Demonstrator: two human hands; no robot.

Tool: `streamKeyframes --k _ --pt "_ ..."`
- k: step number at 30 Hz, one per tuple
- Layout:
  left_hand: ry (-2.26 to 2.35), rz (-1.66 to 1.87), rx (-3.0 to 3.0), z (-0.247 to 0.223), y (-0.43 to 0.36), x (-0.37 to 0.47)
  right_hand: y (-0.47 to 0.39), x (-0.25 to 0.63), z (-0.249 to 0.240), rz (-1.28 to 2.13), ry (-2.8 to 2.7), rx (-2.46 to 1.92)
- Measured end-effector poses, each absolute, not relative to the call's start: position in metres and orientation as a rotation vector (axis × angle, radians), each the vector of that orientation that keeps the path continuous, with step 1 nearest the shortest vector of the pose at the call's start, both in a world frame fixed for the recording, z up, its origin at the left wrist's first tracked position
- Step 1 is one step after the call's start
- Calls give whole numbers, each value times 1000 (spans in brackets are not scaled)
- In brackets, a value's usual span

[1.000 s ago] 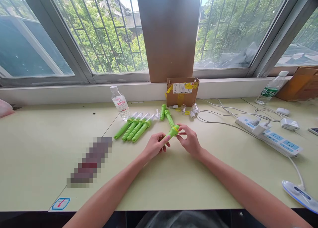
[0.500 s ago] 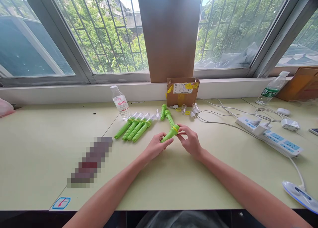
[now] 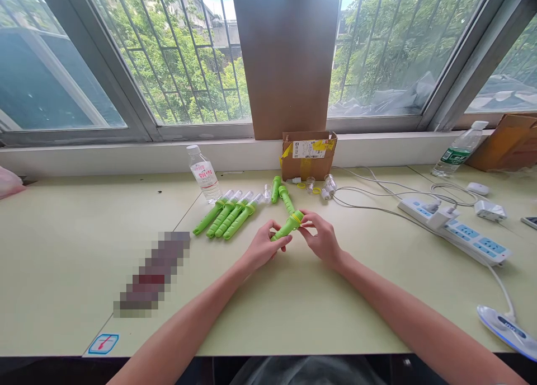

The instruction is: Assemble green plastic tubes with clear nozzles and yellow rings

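My left hand (image 3: 268, 244) is closed around the lower part of a green plastic tube (image 3: 290, 225), which tilts up to the right. A thin yellow ring (image 3: 297, 217) sits around its threaded upper end. Fingertips of my right hand (image 3: 322, 238) pinch that end from the right; exactly what they press on is partly hidden. Just beyond lie two more green tubes (image 3: 286, 199) (image 3: 276, 189) without clear caps. To the left, several green tubes (image 3: 230, 214) with clear caps lie side by side.
Clear caps (image 3: 310, 184) and yellow rings (image 3: 317, 191) lie before a small cardboard box (image 3: 308, 155). A water bottle (image 3: 204, 175) stands at the back left. On the right are a power strip (image 3: 457, 231), white cables (image 3: 377, 206) and another bottle (image 3: 459, 150). A pixelated patch (image 3: 153, 273) covers something at left.
Almost nothing differs. The fingers of my left hand have shifted slightly on the green tube, and my right hand stays at its threaded end.
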State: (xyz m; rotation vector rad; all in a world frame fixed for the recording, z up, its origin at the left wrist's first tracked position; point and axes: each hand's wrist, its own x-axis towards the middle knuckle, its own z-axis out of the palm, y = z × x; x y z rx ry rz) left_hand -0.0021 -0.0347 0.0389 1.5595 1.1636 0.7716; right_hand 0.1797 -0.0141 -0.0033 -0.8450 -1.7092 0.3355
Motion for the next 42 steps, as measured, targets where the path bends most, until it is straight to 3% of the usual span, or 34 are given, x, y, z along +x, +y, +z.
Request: streamKeyframes --k 42 --pt "1130 766 1589 34 -29 -4 -14 180 -2 360 -1702 -867"
